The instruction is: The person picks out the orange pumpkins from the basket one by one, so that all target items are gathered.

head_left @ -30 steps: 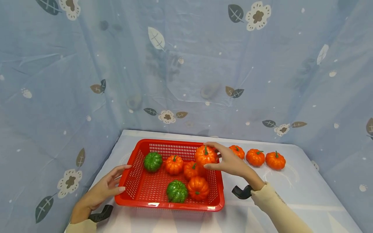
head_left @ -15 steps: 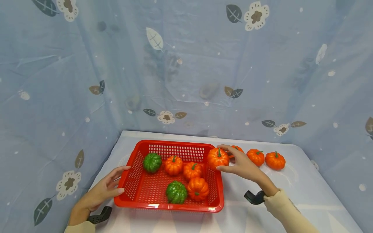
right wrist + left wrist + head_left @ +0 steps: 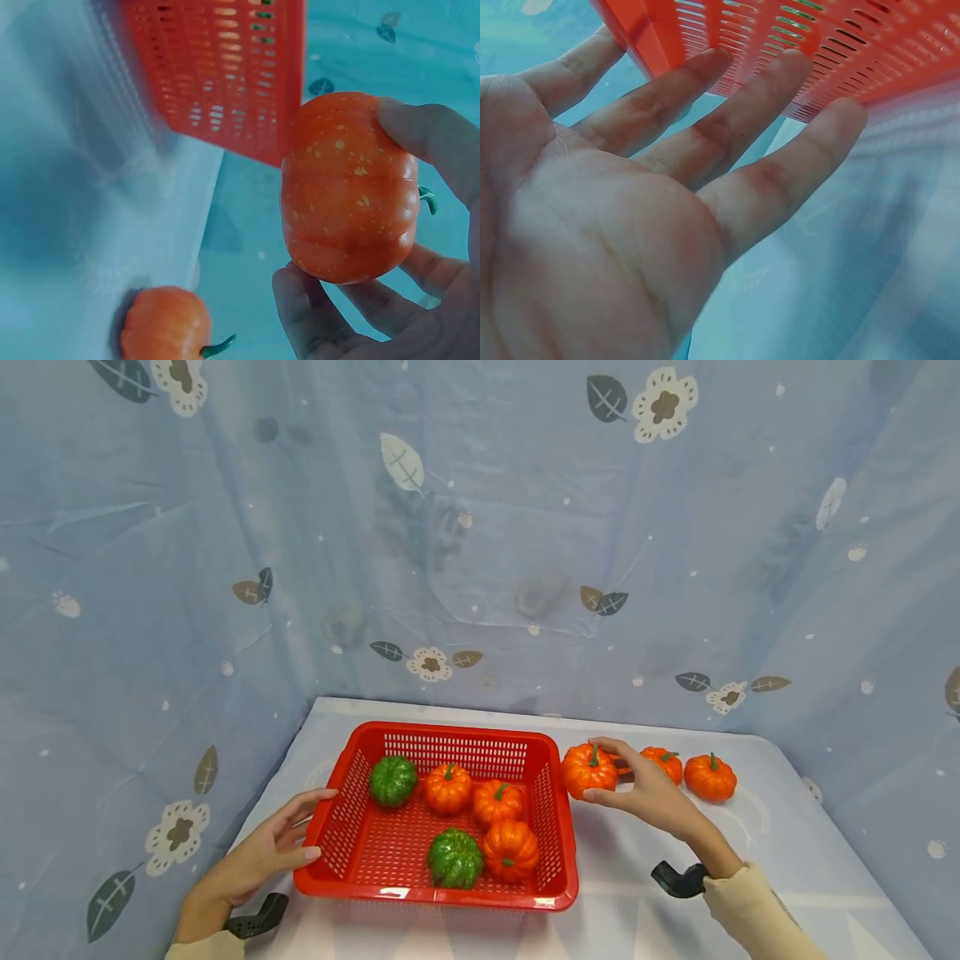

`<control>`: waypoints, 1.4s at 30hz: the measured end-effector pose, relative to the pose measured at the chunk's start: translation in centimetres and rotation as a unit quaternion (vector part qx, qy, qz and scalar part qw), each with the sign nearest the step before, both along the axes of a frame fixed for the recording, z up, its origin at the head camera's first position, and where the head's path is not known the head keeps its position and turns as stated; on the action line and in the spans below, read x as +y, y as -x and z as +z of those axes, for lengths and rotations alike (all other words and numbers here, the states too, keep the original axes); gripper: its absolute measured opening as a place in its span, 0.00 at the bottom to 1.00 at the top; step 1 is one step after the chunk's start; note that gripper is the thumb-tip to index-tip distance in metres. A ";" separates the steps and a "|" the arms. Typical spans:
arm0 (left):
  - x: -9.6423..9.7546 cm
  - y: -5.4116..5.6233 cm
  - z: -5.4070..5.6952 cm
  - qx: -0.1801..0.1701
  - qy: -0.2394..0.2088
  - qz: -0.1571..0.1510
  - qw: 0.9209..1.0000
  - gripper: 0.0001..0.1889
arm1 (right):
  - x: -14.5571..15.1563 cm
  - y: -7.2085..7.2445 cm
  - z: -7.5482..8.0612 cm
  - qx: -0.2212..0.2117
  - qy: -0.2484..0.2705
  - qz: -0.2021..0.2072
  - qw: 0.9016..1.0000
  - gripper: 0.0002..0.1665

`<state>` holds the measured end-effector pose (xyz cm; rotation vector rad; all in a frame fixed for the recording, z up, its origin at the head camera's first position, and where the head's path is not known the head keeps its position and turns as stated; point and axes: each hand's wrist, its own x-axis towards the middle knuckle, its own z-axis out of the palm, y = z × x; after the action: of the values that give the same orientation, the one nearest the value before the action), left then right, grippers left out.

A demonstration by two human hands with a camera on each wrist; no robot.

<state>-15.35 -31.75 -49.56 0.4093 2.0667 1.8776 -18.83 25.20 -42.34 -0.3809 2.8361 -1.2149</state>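
My right hand grips an orange mini pumpkin with a green stem, just outside the right wall of a red plastic basket. In the right wrist view, the thumb lies on one side of this pumpkin and the fingers on the other. My left hand is at the basket's left side, its fingers extended; in the left wrist view the fingertips reach the slotted wall. Inside the basket lie a green pumpkin, another green pumpkin and several orange pumpkins.
To the right on the white-covered table, an orange pumpkin sits beside another orange pumpkin. A further bit of orange shows behind my right hand. A patterned blue cloth hangs behind and at the sides.
My right hand has moved right with the orange pumpkin, from over the basket's back right part to beyond its right rim. The left hand and basket have stayed in place.
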 end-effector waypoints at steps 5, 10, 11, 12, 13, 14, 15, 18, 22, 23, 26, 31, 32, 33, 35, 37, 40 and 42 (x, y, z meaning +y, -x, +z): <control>-0.1 0.0 0.0 -0.007 0.005 0.008 1.000 0.40 | 0.9 0.0 -1.0 0.001 0.011 -0.006 1.000 0.53; 0.0 0.1 -0.2 -0.003 -0.002 0.002 1.000 0.40 | 2.0 0.1 -2.2 -0.013 0.016 -0.020 1.000 0.54; 0.0 0.1 -0.3 -0.001 -0.007 -0.002 1.000 0.40 | 2.2 0.1 -2.5 -0.018 0.016 -0.024 0.999 0.54; 0.0 0.1 -0.3 0.002 -0.011 -0.006 1.000 0.40 | 2.4 0.1 -2.8 -0.022 0.015 -0.028 0.999 0.53; 0.0 0.1 -0.4 0.004 -0.016 -0.010 1.000 0.40 | 2.7 0.2 -3.1 -0.025 0.015 -0.032 0.999 0.53; -0.1 0.1 -0.4 0.005 -0.019 -0.014 1.000 0.40 | 2.9 0.2 -3.4 -0.029 0.015 -0.035 0.999 0.52; -0.1 0.1 -0.5 0.006 -0.020 -0.016 1.000 0.39 | 3.1 0.2 -3.7 -0.031 0.016 -0.037 0.999 0.51; -0.1 0.2 -0.6 0.008 -0.021 -0.020 1.000 0.39 | 3.8 0.2 -4.5 -0.029 0.010 -0.043 0.999 0.50; -0.1 0.3 -0.6 0.010 -0.021 -0.017 1.000 0.39 | 4.4 0.2 -5.4 -0.022 0.005 -0.045 0.999 0.49; -0.1 0.3 -0.6 0.011 -0.021 -0.016 1.000 0.39 | 4.5 0.2 -5.6 -0.025 0.005 -0.049 0.998 0.49; 0.0 0.3 -0.6 0.013 -0.021 -0.014 1.000 0.40 | 4.9 0.1 -6.2 -0.037 0.007 -0.054 0.998 0.49; -0.1 0.4 -0.6 0.015 -0.024 -0.014 0.999 0.40 | 5.5 -0.2 -7.0 -0.057 0.010 -0.064 0.996 0.49; -0.1 0.4 -0.6 0.015 -0.025 -0.015 0.999 0.40 | 5.5 -0.2 -7.1 -0.060 0.009 -0.066 0.996 0.49; -0.1 0.4 -0.7 0.014 -0.025 -0.015 0.999 0.40 | 5.6 -0.3 -7.3 -0.061 0.008 -0.068 0.996 0.49; -0.1 0.4 -0.7 0.012 -0.025 -0.017 0.999 0.40 | 5.6 -0.3 -7.5 -0.064 0.008 -0.073 0.995 0.48; -0.2 0.4 -0.8 0.010 -0.027 -0.017 0.999 0.40 | 5.7 -0.3 -7.7 -0.063 0.007 -0.077 0.995 0.49; -0.2 0.4 -0.8 0.006 -0.028 -0.018 0.999 0.40 | 5.8 -0.3 -8.0 -0.065 0.005 -0.086 0.994 0.49; -0.1 0.3 -0.7 0.002 -0.029 -0.019 0.999 0.40 | 5.8 -0.4 -8.2 -0.068 0.005 -0.090 0.994 0.50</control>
<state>-15.68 -31.89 -50.29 0.4637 1.9976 1.9198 -18.44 30.95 -50.55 -0.0404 2.7960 -1.2315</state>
